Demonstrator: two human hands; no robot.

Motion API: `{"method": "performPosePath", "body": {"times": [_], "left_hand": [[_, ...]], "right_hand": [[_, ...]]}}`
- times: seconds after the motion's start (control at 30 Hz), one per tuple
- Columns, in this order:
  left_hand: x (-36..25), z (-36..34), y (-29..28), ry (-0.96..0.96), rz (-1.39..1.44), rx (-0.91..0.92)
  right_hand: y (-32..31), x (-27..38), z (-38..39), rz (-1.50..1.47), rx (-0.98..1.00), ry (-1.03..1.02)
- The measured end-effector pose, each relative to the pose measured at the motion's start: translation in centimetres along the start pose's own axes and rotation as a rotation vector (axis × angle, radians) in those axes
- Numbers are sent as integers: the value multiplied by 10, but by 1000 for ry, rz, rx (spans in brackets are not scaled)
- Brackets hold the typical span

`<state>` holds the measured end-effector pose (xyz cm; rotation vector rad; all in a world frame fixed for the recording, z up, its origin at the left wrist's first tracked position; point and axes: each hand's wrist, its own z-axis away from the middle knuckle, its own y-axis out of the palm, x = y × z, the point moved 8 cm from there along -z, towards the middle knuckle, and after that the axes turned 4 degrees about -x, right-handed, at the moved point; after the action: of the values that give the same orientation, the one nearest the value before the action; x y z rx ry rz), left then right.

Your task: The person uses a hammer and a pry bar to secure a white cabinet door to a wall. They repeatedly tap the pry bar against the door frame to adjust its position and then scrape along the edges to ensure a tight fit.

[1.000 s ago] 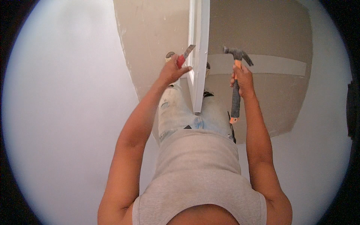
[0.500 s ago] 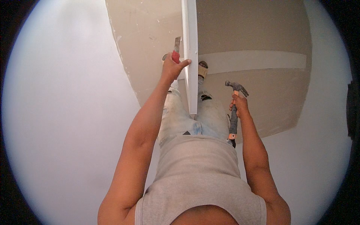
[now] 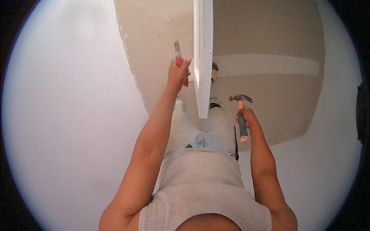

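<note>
My left hand [image 3: 179,75] is closed round the red handle of a chisel [image 3: 177,52], its flat metal blade pointing away from me. The hand is just left of a white door [image 3: 205,57], seen edge-on, with a small gap between them. On the right of the door, my right hand [image 3: 248,116] grips a claw hammer [image 3: 241,107] by its dark and orange handle. The hammer's metal head is at the far end, apart from the door. The door's near end comes between my legs in the picture.
White walls [image 3: 69,115] rise on the left and right. Beige floor [image 3: 266,34] lies on both sides of the door, crossed by a paler strip [image 3: 266,64]. My legs in light jeans [image 3: 189,127] stand close to the door's near end.
My left thumb has come off the door's edge, and the chisel has tilted left. The door appears farther right in the picture. The hammer's head has dropped slightly nearer me.
</note>
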<state>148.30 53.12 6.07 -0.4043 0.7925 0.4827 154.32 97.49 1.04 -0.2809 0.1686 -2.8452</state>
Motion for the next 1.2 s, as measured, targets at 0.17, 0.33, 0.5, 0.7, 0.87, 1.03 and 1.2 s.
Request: {"method": "performPosePath", "body": {"times": [0.17, 0.33, 0.5, 0.7, 0.87, 1.03, 1.2], "left_hand": [[131, 29, -60, -184, 103, -34], [239, 50, -102, -243, 194, -22], [301, 32, -134, -229, 184, 80], [294, -48, -130, -21, 55, 97], [247, -87, -112, 373, -275, 201], [214, -60, -129, 638, -311, 105], [227, -36, -126, 494, -195, 94]], "right_hand": [[25, -12, -1, 277, -137, -52], [33, -31, -22, 344, -206, -97], [54, -26, -69, 586, -340, -109], [62, -15, -168, 342, -258, -348], [73, -1, -206, 247, -347, -413], [78, 21, -224, 138, -387, -548], [74, 31, -238, 42, -400, -643]]}}
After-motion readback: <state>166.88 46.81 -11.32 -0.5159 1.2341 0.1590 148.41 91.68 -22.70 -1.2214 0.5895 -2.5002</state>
